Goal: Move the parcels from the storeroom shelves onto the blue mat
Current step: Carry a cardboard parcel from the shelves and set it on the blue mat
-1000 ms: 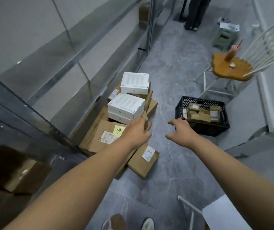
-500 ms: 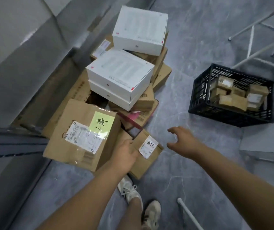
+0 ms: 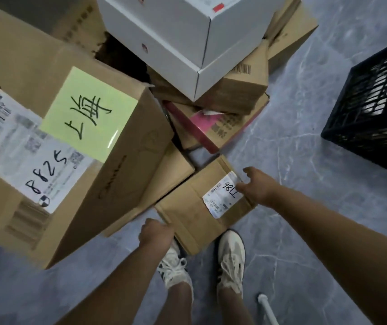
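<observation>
Both hands grasp the small brown parcel (image 3: pixel 194 212) lying on the floor (image 3: pixel 305 160) by the shoes: left hand (image 3: pixel 156 234) curled on its near corner, right hand (image 3: pixel 257 187) pinching the edge by a white label (image 3: pixel 223 195) handwritten "98LL". The big carton (image 3: pixel 122 160) beside it bears "8825" and a green note (image 3: pixel 89 113), "上海"

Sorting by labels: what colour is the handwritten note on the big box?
The note is pale yellow-green; head view.

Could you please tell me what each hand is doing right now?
Left hand: grips the small brown parcel at its near corner.
Right hand: grips the same parcel's right edge.
</observation>
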Action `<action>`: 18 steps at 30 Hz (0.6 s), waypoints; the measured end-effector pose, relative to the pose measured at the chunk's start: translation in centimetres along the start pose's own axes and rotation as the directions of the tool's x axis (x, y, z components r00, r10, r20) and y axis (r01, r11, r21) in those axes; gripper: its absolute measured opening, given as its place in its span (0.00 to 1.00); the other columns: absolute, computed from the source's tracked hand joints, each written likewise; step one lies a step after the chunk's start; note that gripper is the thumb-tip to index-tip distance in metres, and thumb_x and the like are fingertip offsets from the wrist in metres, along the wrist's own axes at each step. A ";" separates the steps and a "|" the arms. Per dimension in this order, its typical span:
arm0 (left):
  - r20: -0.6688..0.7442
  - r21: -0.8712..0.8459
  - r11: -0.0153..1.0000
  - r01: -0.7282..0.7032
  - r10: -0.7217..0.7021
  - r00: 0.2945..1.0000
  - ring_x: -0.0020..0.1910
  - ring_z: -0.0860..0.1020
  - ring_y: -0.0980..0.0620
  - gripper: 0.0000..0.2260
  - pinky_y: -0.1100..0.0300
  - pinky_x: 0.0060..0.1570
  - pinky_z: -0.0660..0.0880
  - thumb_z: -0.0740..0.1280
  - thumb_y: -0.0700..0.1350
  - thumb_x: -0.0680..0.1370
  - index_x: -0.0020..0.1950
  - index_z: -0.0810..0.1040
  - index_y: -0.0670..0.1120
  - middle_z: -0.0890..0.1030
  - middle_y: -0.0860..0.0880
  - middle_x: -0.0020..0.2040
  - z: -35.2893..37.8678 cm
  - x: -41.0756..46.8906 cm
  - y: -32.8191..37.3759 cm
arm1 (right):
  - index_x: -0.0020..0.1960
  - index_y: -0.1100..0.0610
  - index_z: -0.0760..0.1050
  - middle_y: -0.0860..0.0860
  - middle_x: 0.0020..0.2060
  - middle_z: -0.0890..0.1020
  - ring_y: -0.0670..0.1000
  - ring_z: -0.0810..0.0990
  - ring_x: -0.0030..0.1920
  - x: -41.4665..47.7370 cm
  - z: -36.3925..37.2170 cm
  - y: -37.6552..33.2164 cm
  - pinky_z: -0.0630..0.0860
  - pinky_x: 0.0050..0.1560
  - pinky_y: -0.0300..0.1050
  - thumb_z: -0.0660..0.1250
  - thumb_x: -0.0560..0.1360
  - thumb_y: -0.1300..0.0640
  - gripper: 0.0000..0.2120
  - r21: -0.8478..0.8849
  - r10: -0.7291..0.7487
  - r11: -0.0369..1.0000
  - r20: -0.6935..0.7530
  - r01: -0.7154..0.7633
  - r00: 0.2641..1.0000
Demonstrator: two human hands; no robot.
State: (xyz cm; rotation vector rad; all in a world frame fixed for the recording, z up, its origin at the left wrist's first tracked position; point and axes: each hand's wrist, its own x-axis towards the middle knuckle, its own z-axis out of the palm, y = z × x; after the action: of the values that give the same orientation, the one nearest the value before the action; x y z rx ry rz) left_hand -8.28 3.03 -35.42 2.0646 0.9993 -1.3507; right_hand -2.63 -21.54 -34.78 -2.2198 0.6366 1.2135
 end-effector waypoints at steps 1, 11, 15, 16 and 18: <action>0.011 -0.067 0.997 0.028 -0.027 1.000 0.67 0.71 0.38 0.23 0.53 0.61 0.70 0.65 0.45 0.80 0.71 0.66 0.35 0.70 0.36 0.70 0.8 0.7 0.0 | 0.75 0.59 0.59 0.59 0.70 0.69 0.59 0.72 0.67 0.8 0.6 0.3 0.70 0.62 0.49 0.65 0.76 0.52 0.31 0.023 0.007 1.000 0.015 -0.007 1.000; -0.014 -0.468 0.884 0.011 -0.020 1.000 0.33 0.73 0.46 0.18 0.62 0.31 0.64 0.67 0.31 0.71 0.57 0.70 0.24 0.75 0.31 0.44 2.5 -4.8 0.4 | 0.58 0.66 0.76 0.63 0.56 0.78 0.63 0.77 0.57 -2.3 -1.0 1.0 0.76 0.59 0.58 0.61 0.70 0.68 0.17 0.315 0.007 0.949 0.005 -0.008 1.000; -0.052 -0.559 0.820 -0.121 0.111 0.992 0.38 0.75 0.49 0.12 0.61 0.34 0.66 0.64 0.30 0.73 0.55 0.70 0.31 0.76 0.31 0.48 -0.2 -13.1 2.4 | 0.56 0.58 0.77 0.56 0.45 0.82 0.53 0.80 0.43 -9.5 -8.2 0.8 0.77 0.43 0.44 0.60 0.70 0.71 0.18 0.420 0.030 0.908 -0.023 -0.017 0.999; -0.070 -0.580 0.799 -0.159 0.146 0.987 0.38 0.75 0.52 0.10 0.61 0.34 0.68 0.64 0.31 0.74 0.54 0.72 0.39 0.79 0.39 0.46 -1.1 -15.3 3.2 | 0.55 0.55 0.76 0.54 0.44 0.82 0.51 0.79 0.42 -11.4 -10.2 0.7 0.76 0.43 0.45 0.60 0.70 0.70 0.17 0.441 0.032 0.897 -0.025 -0.018 0.999; -0.126 -0.608 0.756 -0.242 0.210 0.970 0.40 0.76 0.56 0.12 0.64 0.33 0.71 0.63 0.31 0.75 0.53 0.73 0.46 0.80 0.47 0.45 -3.5 -19.8 5.0 | 0.54 0.54 0.75 0.55 0.47 0.82 0.52 0.79 0.45 -15.4 -14.2 0.1 0.77 0.48 0.47 0.61 0.71 0.69 0.16 0.479 0.034 0.878 -0.040 -0.011 0.999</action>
State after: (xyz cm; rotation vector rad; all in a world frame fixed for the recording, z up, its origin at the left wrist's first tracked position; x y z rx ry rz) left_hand -7.27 -3.80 -15.88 1.6408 1.0026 -0.7068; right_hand -1.43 -28.44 -15.00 -1.8275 0.8780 0.8923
